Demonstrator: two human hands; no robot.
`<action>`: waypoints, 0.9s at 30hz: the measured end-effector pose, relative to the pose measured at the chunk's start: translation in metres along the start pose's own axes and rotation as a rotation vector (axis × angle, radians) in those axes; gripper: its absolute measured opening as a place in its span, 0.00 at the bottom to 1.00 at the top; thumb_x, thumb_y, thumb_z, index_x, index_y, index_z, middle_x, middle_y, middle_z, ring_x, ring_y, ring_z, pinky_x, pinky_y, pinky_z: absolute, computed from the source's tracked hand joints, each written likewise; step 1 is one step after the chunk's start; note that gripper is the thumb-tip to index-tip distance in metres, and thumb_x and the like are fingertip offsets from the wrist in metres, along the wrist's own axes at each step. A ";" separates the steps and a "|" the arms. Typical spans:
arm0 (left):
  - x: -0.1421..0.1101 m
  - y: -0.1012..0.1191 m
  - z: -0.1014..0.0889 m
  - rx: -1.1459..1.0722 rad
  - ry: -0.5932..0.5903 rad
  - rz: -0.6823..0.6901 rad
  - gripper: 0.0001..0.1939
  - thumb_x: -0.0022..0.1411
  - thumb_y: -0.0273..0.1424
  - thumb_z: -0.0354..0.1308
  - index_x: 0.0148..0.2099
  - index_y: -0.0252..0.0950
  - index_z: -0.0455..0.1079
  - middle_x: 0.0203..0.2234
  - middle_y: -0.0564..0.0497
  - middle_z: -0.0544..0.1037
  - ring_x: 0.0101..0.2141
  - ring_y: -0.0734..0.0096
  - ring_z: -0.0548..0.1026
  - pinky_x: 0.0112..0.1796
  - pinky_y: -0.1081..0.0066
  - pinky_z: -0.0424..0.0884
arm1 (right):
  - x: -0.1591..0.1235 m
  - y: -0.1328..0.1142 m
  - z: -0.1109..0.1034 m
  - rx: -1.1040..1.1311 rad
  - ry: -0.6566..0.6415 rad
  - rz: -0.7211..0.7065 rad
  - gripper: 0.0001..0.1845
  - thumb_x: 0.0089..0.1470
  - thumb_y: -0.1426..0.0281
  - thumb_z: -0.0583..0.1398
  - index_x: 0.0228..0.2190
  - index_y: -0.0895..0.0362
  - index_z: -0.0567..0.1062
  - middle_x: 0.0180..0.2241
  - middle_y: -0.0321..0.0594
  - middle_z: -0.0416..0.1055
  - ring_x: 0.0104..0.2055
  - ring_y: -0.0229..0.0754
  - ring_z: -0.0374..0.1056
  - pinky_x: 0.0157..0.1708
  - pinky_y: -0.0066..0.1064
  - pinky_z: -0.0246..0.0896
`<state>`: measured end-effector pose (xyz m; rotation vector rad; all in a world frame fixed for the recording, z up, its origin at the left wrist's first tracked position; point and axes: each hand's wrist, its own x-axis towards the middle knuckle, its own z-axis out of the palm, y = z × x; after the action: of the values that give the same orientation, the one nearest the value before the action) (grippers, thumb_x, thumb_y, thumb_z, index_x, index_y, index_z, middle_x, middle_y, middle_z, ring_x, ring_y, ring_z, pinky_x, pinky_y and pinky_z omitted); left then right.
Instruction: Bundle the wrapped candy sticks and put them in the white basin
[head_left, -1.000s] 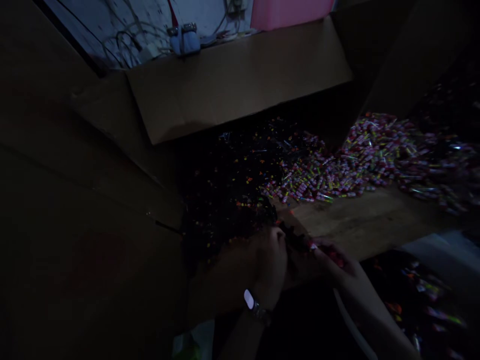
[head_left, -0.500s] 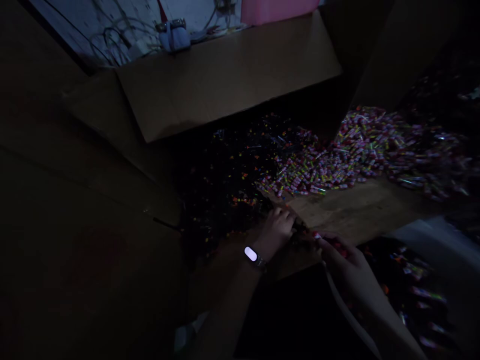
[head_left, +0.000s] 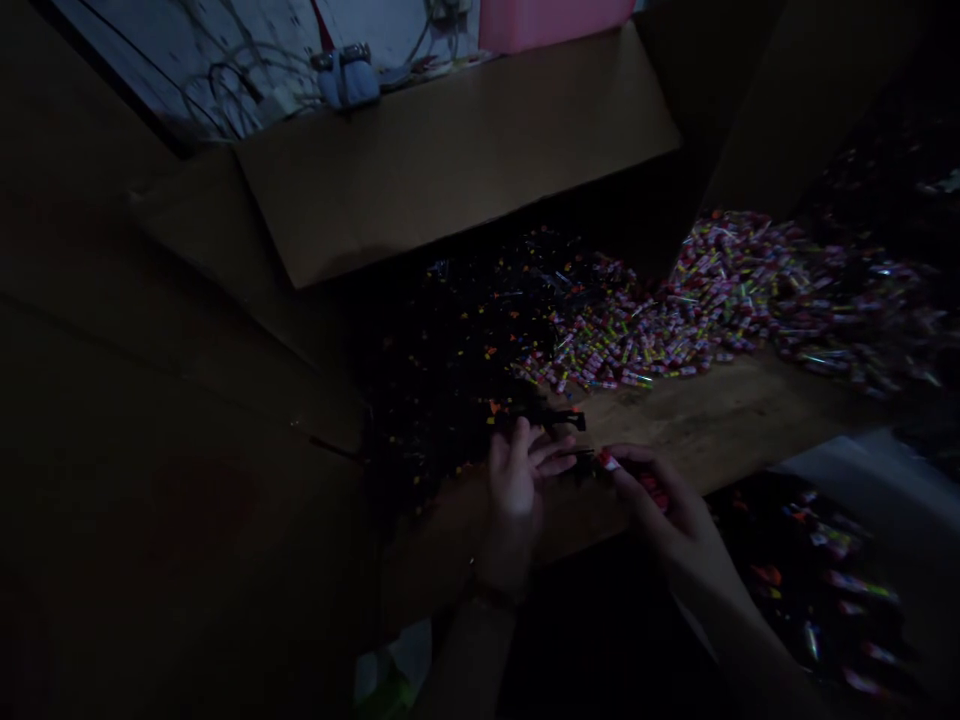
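Note:
My left hand (head_left: pixel 514 490) is turned partly palm up over the wooden bench, its fingers spread apart. A black, clip-like piece (head_left: pixel 571 419) shows just beyond its fingertips; I cannot tell whether they touch. My right hand (head_left: pixel 675 520) is closed, with a small red-and-white tube (head_left: pixel 608 461) poking out between thumb and forefinger. More red pieces (head_left: pixel 654 491) show inside its curled fingers. Thin dark bits (head_left: pixel 581 457) lie between the two hands. Just beyond is a heap of small black parts (head_left: pixel 450 370) dotted with orange and yellow. The picture is very dark.
Many small pink, white and yellow tubes (head_left: pixel 675 320) are heaped on the wooden bench (head_left: pixel 675 410). A cardboard flap (head_left: pixel 465 160) hangs over the black parts. At right is a pale plastic bag (head_left: pixel 885 470) with mixed pieces. A pink container (head_left: pixel 555 22) and cables stand behind.
My left hand has rolled from knuckles up to palm partly up and spread its fingers, shifting slightly left. The black clip-like piece now shows. My right hand has moved slightly left and up.

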<state>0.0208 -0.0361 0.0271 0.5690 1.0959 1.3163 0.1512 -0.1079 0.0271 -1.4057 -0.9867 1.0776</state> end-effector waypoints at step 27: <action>-0.052 0.023 0.007 0.014 0.042 0.056 0.24 0.49 0.35 0.66 0.45 0.38 0.60 0.31 0.51 0.79 0.28 0.70 0.78 0.28 0.72 0.73 | -0.012 -0.022 -0.005 -0.490 -0.142 -0.453 0.06 0.56 0.64 0.58 0.37 0.49 0.71 0.34 0.38 0.76 0.33 0.42 0.72 0.32 0.30 0.67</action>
<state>0.0223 -0.0783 0.0654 0.5880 1.1312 1.3752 0.1532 -0.1184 0.0503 -1.3950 -1.6613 0.6229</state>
